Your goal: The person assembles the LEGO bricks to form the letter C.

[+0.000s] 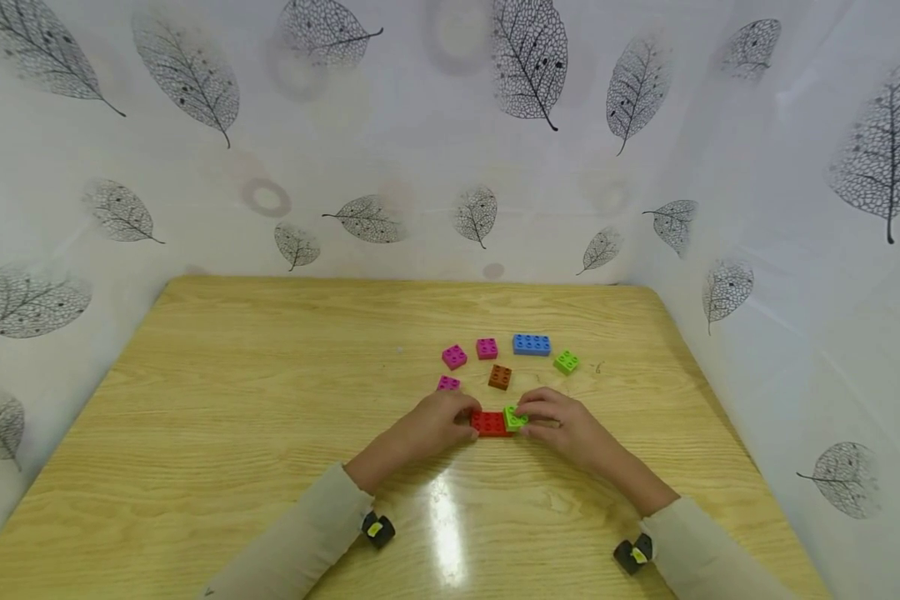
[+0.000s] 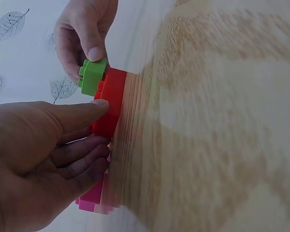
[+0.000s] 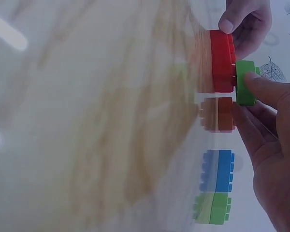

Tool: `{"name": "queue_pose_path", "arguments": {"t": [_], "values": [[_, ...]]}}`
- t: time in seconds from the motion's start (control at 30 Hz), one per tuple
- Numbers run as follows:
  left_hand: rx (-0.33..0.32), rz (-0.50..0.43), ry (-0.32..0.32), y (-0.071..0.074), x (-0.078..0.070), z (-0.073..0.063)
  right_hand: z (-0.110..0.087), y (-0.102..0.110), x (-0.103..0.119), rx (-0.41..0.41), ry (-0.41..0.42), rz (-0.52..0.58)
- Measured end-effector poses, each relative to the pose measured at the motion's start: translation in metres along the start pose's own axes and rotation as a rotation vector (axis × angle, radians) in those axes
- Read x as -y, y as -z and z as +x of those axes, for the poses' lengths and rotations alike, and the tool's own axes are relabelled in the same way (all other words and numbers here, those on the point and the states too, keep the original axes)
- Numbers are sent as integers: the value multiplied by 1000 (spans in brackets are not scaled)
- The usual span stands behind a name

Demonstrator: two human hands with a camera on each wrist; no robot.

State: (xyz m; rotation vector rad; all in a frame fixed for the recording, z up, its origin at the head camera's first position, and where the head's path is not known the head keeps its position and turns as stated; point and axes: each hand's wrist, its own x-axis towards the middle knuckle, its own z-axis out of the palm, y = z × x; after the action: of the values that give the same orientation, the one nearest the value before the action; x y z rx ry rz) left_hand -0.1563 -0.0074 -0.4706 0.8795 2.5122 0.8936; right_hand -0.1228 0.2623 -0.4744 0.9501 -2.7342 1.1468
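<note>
Left sleeve (image 1: 300, 533): pale beige, long, plain cloth, its cuff stopping short of the hand
Sleeve mark (image 1: 208, 592): small and dark, low on the left sleeve, too small to read
Right sleeve (image 1: 712, 554): the same pale beige, also long and plain
Left wrist camera (image 1: 378, 530): small, black and blocky, with a yellow-green patch, at the cuff edge
Right wrist camera (image 1: 633, 553): likewise black and boxy, a yellow-green patch near its middle
Hands (image 1: 438, 422): bare, five-fingered
Right thumbnail (image 2: 94, 53): short, rounded
</note>
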Motion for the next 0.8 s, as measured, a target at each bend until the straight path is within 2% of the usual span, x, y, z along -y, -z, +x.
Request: {"name": "queue_pose_path", "arguments": {"t": [0.17,0.3,0.8], "values": [[-3,-3,3,-1,1,1,2,0,-1,-13,85,-53],[-8,-11,-1,1,0,-1,3,0,-1,-12,117,-55],[-5,-20,4,1,-1,-2,9,8,5,96,32,-68]]}}
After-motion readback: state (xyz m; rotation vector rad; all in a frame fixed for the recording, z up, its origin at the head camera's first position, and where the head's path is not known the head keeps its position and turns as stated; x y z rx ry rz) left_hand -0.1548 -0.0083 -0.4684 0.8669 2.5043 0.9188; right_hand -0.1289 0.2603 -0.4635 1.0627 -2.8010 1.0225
